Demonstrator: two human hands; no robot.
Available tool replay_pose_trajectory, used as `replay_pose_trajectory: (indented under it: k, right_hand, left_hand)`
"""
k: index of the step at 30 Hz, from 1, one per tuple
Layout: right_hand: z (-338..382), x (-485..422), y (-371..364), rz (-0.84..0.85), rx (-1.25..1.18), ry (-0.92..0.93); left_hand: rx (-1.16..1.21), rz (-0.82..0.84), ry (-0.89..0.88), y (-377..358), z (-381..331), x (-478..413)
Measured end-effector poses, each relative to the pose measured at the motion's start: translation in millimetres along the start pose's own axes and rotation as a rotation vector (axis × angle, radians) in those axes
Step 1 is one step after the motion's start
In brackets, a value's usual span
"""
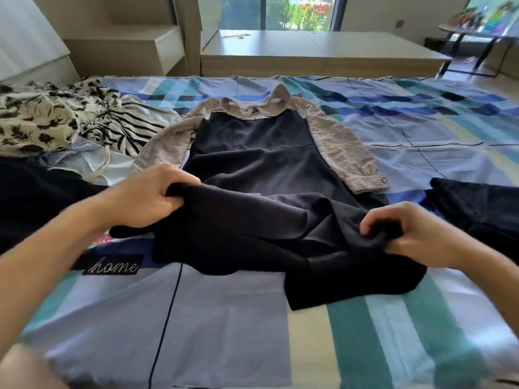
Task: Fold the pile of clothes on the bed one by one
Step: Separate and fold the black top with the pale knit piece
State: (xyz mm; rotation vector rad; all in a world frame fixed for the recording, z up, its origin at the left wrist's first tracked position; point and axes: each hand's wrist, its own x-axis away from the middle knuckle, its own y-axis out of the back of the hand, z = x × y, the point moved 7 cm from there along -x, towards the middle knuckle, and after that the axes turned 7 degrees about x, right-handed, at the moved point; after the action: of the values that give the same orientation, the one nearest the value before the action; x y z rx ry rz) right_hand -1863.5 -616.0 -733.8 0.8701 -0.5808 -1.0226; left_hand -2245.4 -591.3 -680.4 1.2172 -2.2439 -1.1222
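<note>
Gripping the hem in two places: the left hand [143, 197] has its fingers curled round a bunch of dark cloth at the skirt's left corner, and the right hand [418, 234] has its fingers curled round a bunch at the right corner. It's one dress [252, 153], dark navy body, lying face up in the middle of the bed [224, 318] with the collar [255, 106] at the far end. Both beige sleeves are spread out, one on the left [165, 147] and one on the right [348, 153]. The bottom of the skirt is rumpled between the hands.

Off to the left sits the pile, and I count four pieces: a floral one [36, 119], a striped one [129, 127], a pale blue one [84, 164] and a black one [33, 197]. One more dark garment [477, 209] lies alone on the right, near the right hand. The checked bedspread has one "home" patch [112, 266] just under the left wrist.
</note>
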Motion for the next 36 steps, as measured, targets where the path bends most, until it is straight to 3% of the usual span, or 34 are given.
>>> replay_pose_trajectory:
  k: [2, 4, 7, 8, 10, 11, 13, 16, 18, 21, 24, 26, 28, 31, 33, 36]
  right_hand:
    - [-10, 17, 30, -0.038, -0.136, 0.043]
    - [-22, 28, 38, 0.032, -0.107, 0.091]
    - [-45, 40, -4, 0.423, 0.069, -0.027]
    - [-54, 45, -18, 0.551, 0.151, -0.093]
    - [-61, 53, -32, 0.648, 0.160, -0.163]
    - [-60, 51, -29, 0.601, 0.060, -0.183]
    - [-64, 40, -6, 0.315, -0.134, -0.215]
    - [-83, 28, 32, -0.158, -0.026, -0.226]
    - [-91, 25, 36, -0.242, 0.091, -0.310]
    - [-97, 17, 13, -0.099, 0.128, -0.425]
    - [-88, 0, -15, 0.017, 0.073, -0.317]
    - [-81, -6, -32, 0.202, -0.155, -0.251]
    - [-79, -3, -42, 0.499, -0.296, -0.244]
    - [-88, 19, -41, 0.805, -0.168, -0.344]
    - [-98, 18, -33, 0.698, -0.075, -0.432]
    - [-100, -5, -2, 0.020, 0.037, -0.441]
  left_hand:
    - [0.205, 0.089, 0.055, 7, -10, 22]
    - [0.287, 0.209, 0.133, -10, -11, 35]
    - [0.088, 0.543, 0.200, -68, -16, 40]
    - [0.018, 0.597, 0.234, -80, -13, 40]
    - [-0.024, 0.570, 0.332, -81, 3, 40]
    - [-0.023, 0.498, 0.377, -72, 14, 40]
    - [-0.063, 0.254, 0.439, -44, 42, 38]
    - [-0.191, -0.049, 0.669, -5, 97, 47]
    - [-0.164, -0.076, 0.873, -2, 125, 61]
    - [-0.009, -0.064, 0.909, -16, 138, 69]
    - [0.159, -0.140, 0.802, -31, 132, 62]
    - [0.282, -0.034, 0.754, -40, 126, 59]
    - [0.239, 0.137, 0.742, -31, 122, 65]
    - [-0.065, 0.329, 0.861, -4, 125, 90]
    - [-0.151, 0.378, 0.981, 1, 138, 107]
    - [-0.332, 0.186, 0.976, 4, 139, 95]
